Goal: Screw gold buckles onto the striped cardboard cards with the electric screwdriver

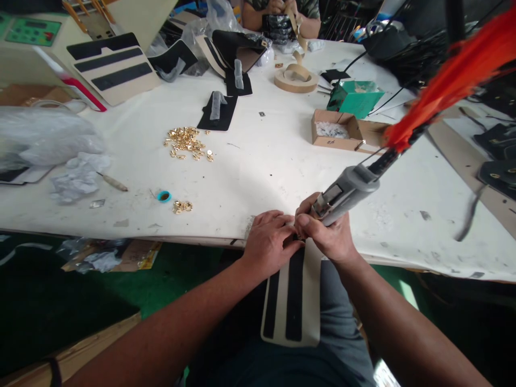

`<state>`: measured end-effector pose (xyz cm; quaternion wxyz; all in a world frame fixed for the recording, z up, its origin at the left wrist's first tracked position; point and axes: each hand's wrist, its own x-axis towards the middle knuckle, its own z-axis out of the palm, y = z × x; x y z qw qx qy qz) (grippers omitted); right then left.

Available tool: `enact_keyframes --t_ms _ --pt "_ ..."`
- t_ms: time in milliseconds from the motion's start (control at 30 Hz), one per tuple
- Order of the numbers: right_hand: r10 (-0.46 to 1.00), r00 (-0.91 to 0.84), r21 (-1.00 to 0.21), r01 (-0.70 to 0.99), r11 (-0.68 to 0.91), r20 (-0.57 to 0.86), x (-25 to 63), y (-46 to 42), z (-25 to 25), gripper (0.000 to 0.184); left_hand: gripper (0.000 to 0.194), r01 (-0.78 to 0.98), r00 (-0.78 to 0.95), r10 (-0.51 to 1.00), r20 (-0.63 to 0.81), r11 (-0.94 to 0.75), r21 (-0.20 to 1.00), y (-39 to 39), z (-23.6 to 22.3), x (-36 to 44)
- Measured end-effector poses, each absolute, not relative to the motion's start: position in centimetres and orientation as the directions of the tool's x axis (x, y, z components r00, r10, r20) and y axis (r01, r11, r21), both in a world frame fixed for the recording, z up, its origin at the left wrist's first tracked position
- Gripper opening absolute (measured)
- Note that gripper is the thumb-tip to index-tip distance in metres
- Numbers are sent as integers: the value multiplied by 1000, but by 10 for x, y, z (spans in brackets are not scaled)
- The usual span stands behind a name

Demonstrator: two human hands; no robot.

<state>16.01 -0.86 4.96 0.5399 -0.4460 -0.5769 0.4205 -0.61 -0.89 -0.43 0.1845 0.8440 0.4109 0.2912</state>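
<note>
My right hand grips a grey electric screwdriver, tilted with its lower end down at the table's front edge. Beneath it lies a beige panel with black strips, hanging from the edge over my lap. My left hand is closed on the panel's top end, thumb and fingers beside the screwdriver's tip. The tip and whatever it touches are hidden by my fingers. To the left are a small pile of gold fittings, a blue-rimmed round lid and a larger heap of gold hardware.
A cardboard box of small clear parts and a green box stand at right. A tape roll, black pieces and an awl lie about. Across the table another person's hands hold tape. An orange-wrapped cord hangs at right.
</note>
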Motion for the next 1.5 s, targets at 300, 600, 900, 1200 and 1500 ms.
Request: enact_keyframes --t_ms 300,600,900,1200,1500 --pt "977 -14 -965 152 212 212 161 -11 47 18 5 603 482 810 334 -583 544 -9 -2 -3" --pt "985 44 -985 61 164 167 156 -13 42 38 26 601 464 805 369 -593 536 -11 -1 -5" --pt "917 398 -928 -336 163 17 182 -1 52 50 26 593 470 812 346 -580 558 -8 6 -4" --pt "782 623 -997 -51 59 14 252 -13 41 49 31 617 490 789 371 -615 491 -8 5 -5" --pt "943 166 -955 -117 -272 -289 180 -154 -17 56 30 616 500 761 412 -648 448 -5 0 -10"
